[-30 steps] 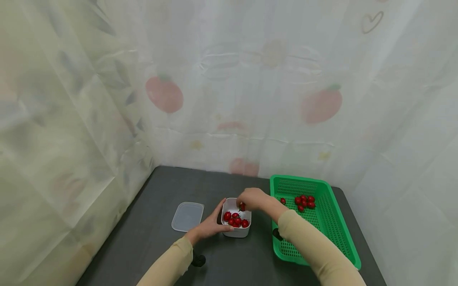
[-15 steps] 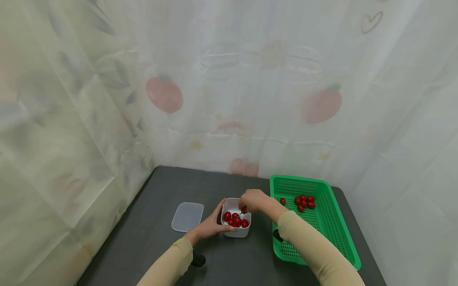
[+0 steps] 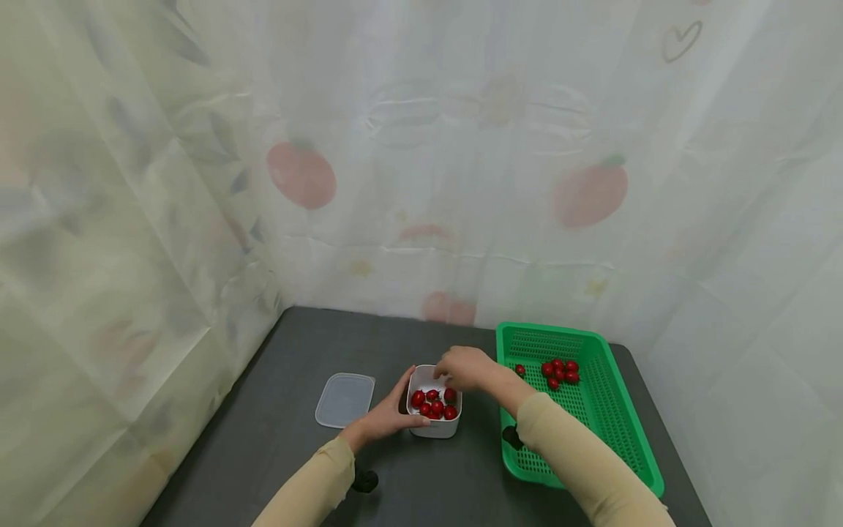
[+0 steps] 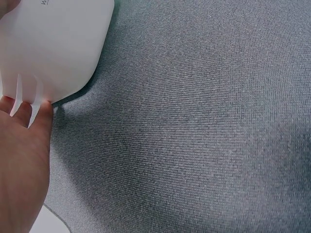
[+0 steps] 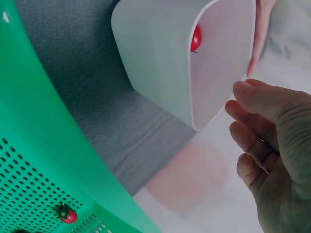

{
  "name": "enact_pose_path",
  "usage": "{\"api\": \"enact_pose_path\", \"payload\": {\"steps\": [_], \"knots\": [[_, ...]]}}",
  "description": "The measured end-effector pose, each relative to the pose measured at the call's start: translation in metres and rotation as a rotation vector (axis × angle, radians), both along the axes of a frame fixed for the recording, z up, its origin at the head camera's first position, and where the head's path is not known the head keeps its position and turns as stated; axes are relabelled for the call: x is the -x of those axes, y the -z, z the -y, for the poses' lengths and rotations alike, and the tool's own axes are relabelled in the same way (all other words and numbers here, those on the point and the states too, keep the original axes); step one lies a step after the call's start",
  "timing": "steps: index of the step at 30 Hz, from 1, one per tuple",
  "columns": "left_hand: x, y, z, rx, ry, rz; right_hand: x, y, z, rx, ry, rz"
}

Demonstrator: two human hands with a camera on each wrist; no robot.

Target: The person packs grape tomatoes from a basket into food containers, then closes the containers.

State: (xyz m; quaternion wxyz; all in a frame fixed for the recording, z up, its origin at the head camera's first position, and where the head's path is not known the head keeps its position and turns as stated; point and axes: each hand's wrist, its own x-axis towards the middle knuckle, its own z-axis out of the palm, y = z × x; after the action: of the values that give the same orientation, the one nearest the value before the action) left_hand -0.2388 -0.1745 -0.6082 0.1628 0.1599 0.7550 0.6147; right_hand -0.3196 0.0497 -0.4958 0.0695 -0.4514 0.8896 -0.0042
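The left hand [image 3: 385, 419] grips a white square plastic container [image 3: 435, 430], thumb at the near side and fingers along its left. In the left wrist view, fingertips [image 4: 44, 110] press against the container's pale wall [image 4: 58, 53]. Several cherry tomatoes [image 3: 437, 408] lie inside, mostly toward the near half. Over the container's far right rim hovers the right hand [image 3: 464, 367]. The right wrist view has this hand [image 5: 277, 141] loosely curled beside the container's mouth, nothing between thumb and fingers. One tomato [image 5: 196, 39] shows inside the container there.
A flat translucent lid [image 3: 345, 400] lies left of the container on the dark grey table [image 3: 283, 410]. To the right stands a green perforated basket [image 3: 634, 419] with a cluster of cherry tomatoes [image 3: 560, 374] and one lone tomato [image 3: 520, 369]. Printed sheeting [image 3: 421, 146] hangs behind.
The right hand has let go of a cherry tomato, which now lies at the container's right side. That hand has lifted slightly. The left hand stays put around the container.
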Motion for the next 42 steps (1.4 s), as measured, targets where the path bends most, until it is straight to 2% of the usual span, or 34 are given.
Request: {"api": "enact_pose_path", "payload": {"steps": [9,14,21,27,32,42], "knots": [[0.002,0.001,-0.002,-0.008,-0.015,-0.003,0.006,-0.015,-0.035,0.181,0.019,-0.018],[0.001,-0.001,-0.003,0.020,-0.027,-0.008,0.013,-0.026,-0.064,0.244,0.096,0.018],[0.001,0.001,-0.004,0.044,-0.039,-0.020,0.018,-0.035,-0.103,0.274,0.234,0.062],[0.002,0.004,-0.003,0.048,-0.042,-0.035,0.021,-0.026,-0.133,0.302,0.283,0.054],[0.002,0.005,-0.003,0.008,-0.014,-0.021,0.020,-0.014,-0.155,0.288,0.342,0.049],[0.004,0.008,-0.002,-0.005,-0.019,-0.021,0.024,0.003,-0.185,0.274,0.455,0.059]]}}
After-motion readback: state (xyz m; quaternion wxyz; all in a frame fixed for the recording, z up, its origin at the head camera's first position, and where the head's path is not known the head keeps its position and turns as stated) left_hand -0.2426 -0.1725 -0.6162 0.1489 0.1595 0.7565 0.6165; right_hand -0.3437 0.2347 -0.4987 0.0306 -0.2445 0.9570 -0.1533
